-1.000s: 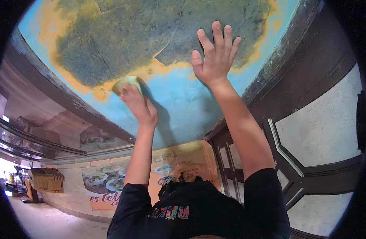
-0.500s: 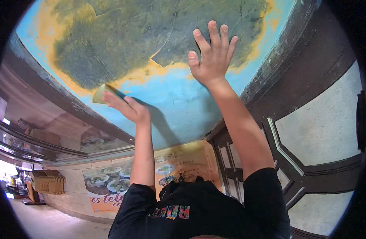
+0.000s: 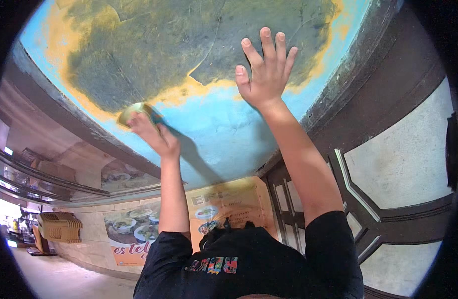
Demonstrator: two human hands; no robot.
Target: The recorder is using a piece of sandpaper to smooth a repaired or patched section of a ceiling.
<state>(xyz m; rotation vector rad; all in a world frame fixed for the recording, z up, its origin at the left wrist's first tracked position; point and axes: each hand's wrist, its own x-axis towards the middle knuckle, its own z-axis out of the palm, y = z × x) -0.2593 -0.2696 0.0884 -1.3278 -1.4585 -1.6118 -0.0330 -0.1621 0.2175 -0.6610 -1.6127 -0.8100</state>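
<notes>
A: Start near. The person's black shirt (image 3: pixel 249 269) fills the lower edge, and both bare forearms rise from it toward the painted surface (image 3: pixel 224 134) overhead, which is blue with a yellow band and a dull green patch.

B: And the hands?

A: The left hand (image 3: pixel 152 130) pinches a small yellowish pad (image 3: pixel 134 110), fingers pressed together over it, flat against the paint. The pad sits at the yellow band where blue meets green, toward the surface's left edge.

B: That spot is new. A second ago the pad was further right along the band; since then it has slid outward, toward the dark rim (image 3: pixel 64 112).

A: So the stroke looks to be sweeping sideways along the band, which reads as rubbing in progress rather than a finished pass.

B: The right hand (image 3: pixel 266 70)?

A: Spread wide, palm flat on the green patch beside a peeled flap of paint (image 3: pixel 201 74), holding nothing. It has barely shifted, so it seems to brace the body while the other arm works.

A: Farther off, a poster of food dishes (image 3: pixel 134 226) hangs on the tiled wall, and a dark panelled door (image 3: pixel 388 199) stands at the right.
</notes>
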